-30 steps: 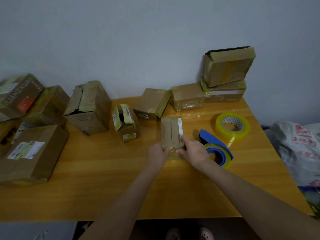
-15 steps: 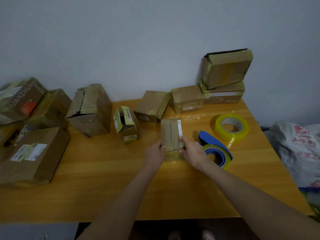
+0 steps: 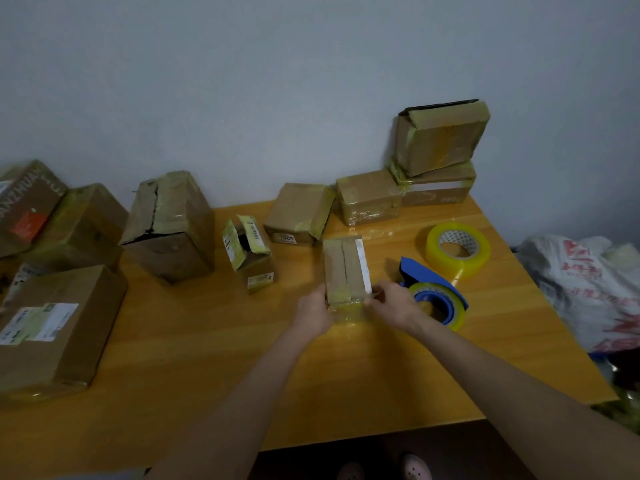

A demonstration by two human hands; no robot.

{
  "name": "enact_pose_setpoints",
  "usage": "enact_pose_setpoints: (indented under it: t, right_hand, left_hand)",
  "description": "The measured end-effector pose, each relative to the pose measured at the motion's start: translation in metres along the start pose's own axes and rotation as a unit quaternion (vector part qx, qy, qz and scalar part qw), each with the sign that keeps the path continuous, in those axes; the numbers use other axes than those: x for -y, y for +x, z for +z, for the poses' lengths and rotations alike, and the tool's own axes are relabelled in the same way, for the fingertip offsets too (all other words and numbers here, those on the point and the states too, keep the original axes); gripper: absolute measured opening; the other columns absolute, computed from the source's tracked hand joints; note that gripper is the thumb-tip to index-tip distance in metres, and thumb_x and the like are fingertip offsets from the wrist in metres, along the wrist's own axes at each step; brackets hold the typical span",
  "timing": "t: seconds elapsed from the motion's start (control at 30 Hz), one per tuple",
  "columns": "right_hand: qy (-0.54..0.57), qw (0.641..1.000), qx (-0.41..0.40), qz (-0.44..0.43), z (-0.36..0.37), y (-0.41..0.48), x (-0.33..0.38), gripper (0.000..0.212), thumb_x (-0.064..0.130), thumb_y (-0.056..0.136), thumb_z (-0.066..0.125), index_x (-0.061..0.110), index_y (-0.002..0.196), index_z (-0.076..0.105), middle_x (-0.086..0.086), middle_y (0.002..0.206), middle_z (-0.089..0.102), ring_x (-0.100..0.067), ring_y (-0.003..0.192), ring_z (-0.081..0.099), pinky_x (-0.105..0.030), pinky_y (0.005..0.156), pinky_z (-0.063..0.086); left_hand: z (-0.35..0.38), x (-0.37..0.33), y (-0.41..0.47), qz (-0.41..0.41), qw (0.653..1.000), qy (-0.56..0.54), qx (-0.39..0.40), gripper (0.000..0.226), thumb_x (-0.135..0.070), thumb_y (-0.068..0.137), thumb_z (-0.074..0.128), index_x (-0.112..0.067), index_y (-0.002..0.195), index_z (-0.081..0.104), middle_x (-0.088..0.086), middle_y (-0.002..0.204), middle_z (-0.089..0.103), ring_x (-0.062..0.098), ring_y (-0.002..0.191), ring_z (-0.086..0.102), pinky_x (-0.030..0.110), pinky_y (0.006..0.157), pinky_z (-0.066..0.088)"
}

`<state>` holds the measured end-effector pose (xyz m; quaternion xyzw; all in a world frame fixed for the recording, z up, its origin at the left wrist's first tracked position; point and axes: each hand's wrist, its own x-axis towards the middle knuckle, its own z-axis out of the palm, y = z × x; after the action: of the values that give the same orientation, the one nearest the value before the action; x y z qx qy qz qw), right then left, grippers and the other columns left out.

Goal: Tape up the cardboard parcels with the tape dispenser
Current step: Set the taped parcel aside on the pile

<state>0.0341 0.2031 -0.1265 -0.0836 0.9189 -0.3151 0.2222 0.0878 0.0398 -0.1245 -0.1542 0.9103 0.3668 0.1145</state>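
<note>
Small parcel [image 3: 346, 268] mid-taping, several boxes left

My left hand [image 3: 313, 311] and right hand [image 3: 393, 304] both press fingers on its near end, smoothing tape; tape dispenser [image 3: 434, 294] lies ungripped just right of my right hand; taped stack [image 3: 436, 157] beyond; open box [image 3: 249, 251] and torn box [image 3: 169, 226] wait left.

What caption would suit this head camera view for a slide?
Both hands, left hand and right hand, press tape onto a small cardboard parcel beside the blue tape dispenser.
</note>
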Motion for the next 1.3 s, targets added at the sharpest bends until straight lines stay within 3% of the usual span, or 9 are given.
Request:
enact_pose_setpoints:
  t: [0.13,0.23,0.33,0.5,0.63,0.8,0.9,1.03,1.3]
  right_hand:
    - [0.116,0.992,-0.01,0.041,0.002,-0.003,0.002,0.062,0.052,0.093,0.052,0.01,0.138,0.047,-0.008,0.129,0.059,-0.025,0.115,0.056,-0.041,0.095,0.05]
    - [0.156,0.986,-0.034,0.044,0.006,0.004,0.016,0.054,0.049,0.092,0.056,0.01,0.129,0.056,-0.004,0.109,0.065,-0.022,0.099,0.06,-0.035,0.082,0.051]
    - [0.178,0.978,-0.105,0.006,-0.004,0.016,0.043,0.04,0.041,0.089,0.064,0.012,0.117,0.061,0.001,0.098,0.065,-0.016,0.085,0.059,-0.03,0.07,0.047]
    - [0.256,0.948,-0.137,-0.127,-0.011,0.024,0.116,0.044,0.043,0.085,0.068,0.017,0.118,0.055,-0.001,0.115,0.061,-0.02,0.105,0.058,-0.039,0.086,0.052]
    - [0.314,0.93,-0.059,-0.183,-0.001,0.019,0.185,0.05,0.044,0.082,0.072,0.028,0.123,0.049,0.003,0.123,0.056,-0.021,0.117,0.053,-0.045,0.094,0.05]
    - [0.315,0.924,-0.026,-0.215,0.037,0.015,0.264,0.056,0.045,0.081,0.072,0.029,0.128,0.048,0.008,0.103,0.057,-0.009,0.094,0.057,-0.029,0.074,0.052]
    - [0.305,0.923,-0.049,-0.231,0.076,0.015,0.318,0.055,0.044,0.082,0.071,0.027,0.129,0.048,0.011,0.102,0.055,-0.009,0.091,0.056,-0.033,0.077,0.055]
    - [0.272,0.936,-0.034,-0.222,0.147,0.017,0.387,0.06,0.038,0.083,0.071,0.02,0.135,0.047,0.005,0.109,0.06,-0.014,0.095,0.059,-0.037,0.084,0.056]
    - [0.196,0.963,0.1,-0.155,0.293,-0.007,0.471,0.051,0.034,0.083,0.071,0.018,0.128,0.052,-0.001,0.114,0.065,-0.016,0.089,0.064,-0.032,0.074,0.057]
  left_hand:
    - [-0.012,-0.008,0.004,-0.061,0.991,-0.121,-0.013,0.049,-0.011,0.095,0.05,-0.008,0.143,0.04,0.011,0.141,0.049,0.025,0.126,0.048,0.031,0.103,0.041]
    - [-0.018,-0.021,-0.002,-0.07,0.973,-0.221,-0.003,0.041,-0.018,0.097,0.05,-0.011,0.137,0.049,0.008,0.131,0.057,0.021,0.112,0.057,0.034,0.093,0.05]
    - [-0.038,-0.036,-0.005,-0.047,0.958,-0.267,-0.096,0.042,-0.018,0.095,0.056,-0.011,0.135,0.05,0.002,0.13,0.058,0.013,0.108,0.055,0.024,0.083,0.05]
    - [-0.105,-0.038,-0.011,-0.014,0.928,-0.269,-0.258,0.041,-0.021,0.091,0.063,-0.01,0.129,0.052,0.004,0.122,0.061,0.018,0.109,0.058,0.028,0.088,0.05]
    - [-0.162,-0.013,-0.025,-0.017,0.908,-0.245,-0.338,0.047,-0.027,0.092,0.061,-0.016,0.135,0.049,-0.001,0.124,0.06,0.012,0.107,0.056,0.025,0.087,0.049]
    - [-0.225,0.04,-0.039,-0.024,0.884,-0.241,-0.399,0.046,-0.031,0.092,0.059,-0.02,0.136,0.049,-0.003,0.122,0.059,0.012,0.105,0.055,0.03,0.09,0.05]
    - [-0.269,0.083,-0.043,-0.015,0.875,-0.223,-0.429,0.04,-0.031,0.093,0.057,-0.021,0.131,0.051,-0.004,0.117,0.059,0.012,0.103,0.057,0.018,0.075,0.047]
    - [-0.33,0.163,-0.053,-0.053,0.893,-0.13,-0.427,0.047,-0.038,0.093,0.054,-0.02,0.136,0.048,-0.002,0.119,0.054,0.007,0.097,0.048,0.022,0.08,0.039]
    - [-0.403,0.31,-0.104,-0.215,0.919,0.007,-0.331,0.044,-0.042,0.091,0.052,-0.017,0.126,0.052,0.003,0.118,0.059,0.02,0.101,0.057,0.034,0.079,0.047]
